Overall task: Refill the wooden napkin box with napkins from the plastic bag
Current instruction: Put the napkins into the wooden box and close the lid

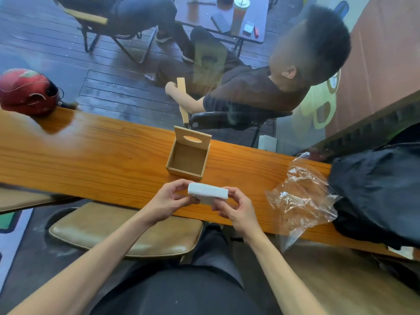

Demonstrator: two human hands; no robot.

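A stack of white napkins [208,193] is held between both my hands just above the near part of the counter. My left hand [169,201] grips its left end and my right hand [236,209] grips its right end. Just beyond the stack stands the wooden napkin box [173,160], its lid [192,138] raised upright at the back; nothing shows inside it. The clear plastic bag [300,196] lies crumpled on the counter to the right, apart from my hands.
The long wooden counter [91,160] runs left to right against a glass window. A red helmet [28,92] sits at its far left end. A black bag [377,192] rests at the right beside the plastic bag. A padded stool [118,228] stands below. A person sits beyond the glass.
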